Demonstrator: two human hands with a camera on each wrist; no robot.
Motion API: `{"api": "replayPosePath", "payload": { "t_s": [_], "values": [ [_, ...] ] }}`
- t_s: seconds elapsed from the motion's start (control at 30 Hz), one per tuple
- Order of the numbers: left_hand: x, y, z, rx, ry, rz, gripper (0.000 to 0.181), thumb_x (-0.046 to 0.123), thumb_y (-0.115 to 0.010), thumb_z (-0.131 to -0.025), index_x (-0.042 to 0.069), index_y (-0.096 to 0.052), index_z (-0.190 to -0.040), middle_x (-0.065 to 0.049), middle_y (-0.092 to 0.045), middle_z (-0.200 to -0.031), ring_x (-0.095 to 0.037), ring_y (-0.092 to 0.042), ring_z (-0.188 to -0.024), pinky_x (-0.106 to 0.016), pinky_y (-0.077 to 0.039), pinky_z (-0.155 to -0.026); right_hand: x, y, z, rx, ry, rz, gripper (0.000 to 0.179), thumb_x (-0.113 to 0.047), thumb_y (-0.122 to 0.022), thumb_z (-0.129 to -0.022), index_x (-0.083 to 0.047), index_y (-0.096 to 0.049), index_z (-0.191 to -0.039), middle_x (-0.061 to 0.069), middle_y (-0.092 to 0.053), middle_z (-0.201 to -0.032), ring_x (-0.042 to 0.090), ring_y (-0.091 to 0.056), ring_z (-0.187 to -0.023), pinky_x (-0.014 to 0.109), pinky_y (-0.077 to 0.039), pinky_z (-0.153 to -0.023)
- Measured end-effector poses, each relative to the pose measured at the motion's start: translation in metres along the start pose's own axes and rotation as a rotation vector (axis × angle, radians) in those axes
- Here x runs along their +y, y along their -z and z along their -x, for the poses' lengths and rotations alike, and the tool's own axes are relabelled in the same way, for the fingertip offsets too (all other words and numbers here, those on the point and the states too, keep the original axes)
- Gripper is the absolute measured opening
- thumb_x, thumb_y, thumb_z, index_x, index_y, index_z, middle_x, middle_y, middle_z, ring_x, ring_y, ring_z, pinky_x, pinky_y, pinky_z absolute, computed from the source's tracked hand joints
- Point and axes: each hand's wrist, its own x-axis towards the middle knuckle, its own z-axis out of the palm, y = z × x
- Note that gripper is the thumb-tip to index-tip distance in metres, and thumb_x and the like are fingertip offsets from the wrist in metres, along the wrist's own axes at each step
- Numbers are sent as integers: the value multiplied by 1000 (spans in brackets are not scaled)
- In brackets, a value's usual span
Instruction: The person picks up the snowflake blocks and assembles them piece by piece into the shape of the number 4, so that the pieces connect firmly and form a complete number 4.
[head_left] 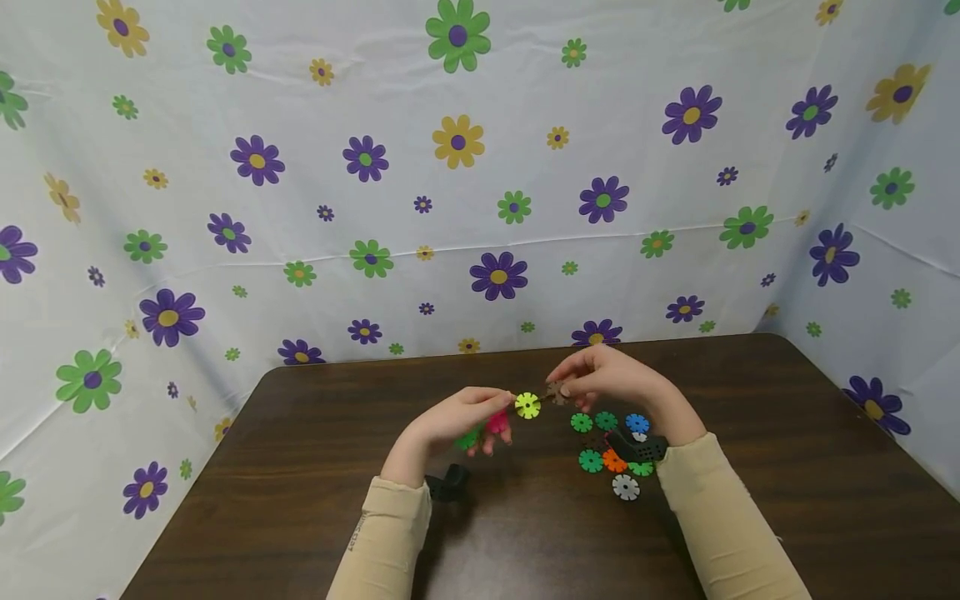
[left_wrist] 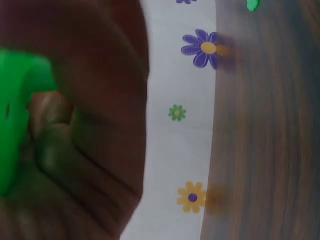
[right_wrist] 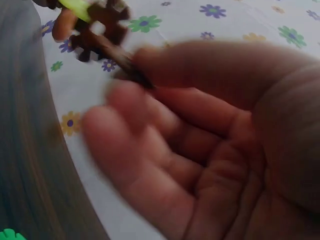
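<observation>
My left hand (head_left: pixel 450 421) pinches a chain of notched plastic discs between thumb and fingers. A green disc (head_left: pixel 469 438) and a pink disc (head_left: pixel 497 422) show by its palm and fingers; a yellow-green disc (head_left: pixel 528 406) extends past its fingertips. To the right, my right hand (head_left: pixel 611 375) pinches a brown disc (head_left: pixel 557 392) at the chain's right end. The right wrist view shows a brown notched disc (right_wrist: pixel 117 22) beside the yellow-green one, with a thin dark piece (right_wrist: pixel 122 60) running edge-on from it into the thumb and fingertip grip. Up close in the left wrist view, green plastic (left_wrist: pixel 12 115) sits inside the curled left hand.
Loose discs lie on the dark wooden table (head_left: pixel 337 433) beneath the right wrist: several greens, a blue disc (head_left: pixel 637 423), an orange disc (head_left: pixel 615 461) and a white disc (head_left: pixel 626 487). Black wrist cameras hang under both wrists. A flower-printed cloth (head_left: pixel 405 183) stands behind the table.
</observation>
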Motion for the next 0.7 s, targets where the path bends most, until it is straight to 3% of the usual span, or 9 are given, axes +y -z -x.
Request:
{"api": "replayPosePath", "payload": {
  "t_s": [0.17,0.33,0.47,0.7],
  "values": [
    [-3,6,5,34,64,26,49,45,-46,-101,8,-55,-132,-13,-68,-110,-24,-69,-67,-28,-50,-45,10,-5,-5,-162,-14,27,19,-10,-64,-91,-1,-70,-107,12,-69,-92,27,-63,-69,39,-57,-64],
    [0,14,9,74,81,31,57,54,-41,-100,9,-55,-133,-12,-63,-124,-33,-69,-84,-36,-55,-52,25,-12,-14,-227,-19,-87,20,-7,-61,-93,3,-67,-109,14,-65,-90,20,-60,-66,38,-57,-62],
    [4,21,14,175,62,74,73,65,-33,-97,5,-55,-133,-16,-60,-129,-40,-63,-100,-41,-57,-59,34,-16,-20,-231,-30,-198,22,-5,-59,-94,7,-63,-112,16,-64,-92,21,-61,-69,36,-57,-59],
    [9,29,20,406,-21,281,86,71,-23,-93,2,-52,-135,-20,-55,-134,-37,-53,-119,-47,-56,-71,41,-20,-25,-140,-45,-340,27,-6,-60,-94,7,-59,-117,14,-60,-95,18,-61,-70,31,-55,-58]
  ]
}}
